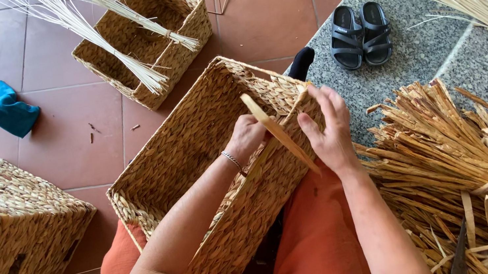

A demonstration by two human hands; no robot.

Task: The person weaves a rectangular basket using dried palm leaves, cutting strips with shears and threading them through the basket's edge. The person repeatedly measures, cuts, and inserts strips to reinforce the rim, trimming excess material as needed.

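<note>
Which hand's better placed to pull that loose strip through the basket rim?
Right, probably. The right hand lies on the rim of the basket beside the strip. The left hand is inside the basket, seemingly bracing the wall.

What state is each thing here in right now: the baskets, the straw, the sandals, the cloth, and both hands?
Large rectangular woven basket: tilted on the person's lap, open.
Flat tan straw strip: held at the basket's rim.
Left hand: inside the basket, gripping the rim.
Right hand: outside, fingers on the strip.
Smaller woven basket: upright, holding tied pale reed bundles.
Overturned woven basket: tipped on the floor.
Black sandals: paired, unworn.
Blue cloth: crumpled.
Dried straw pile: loose heap.
</note>
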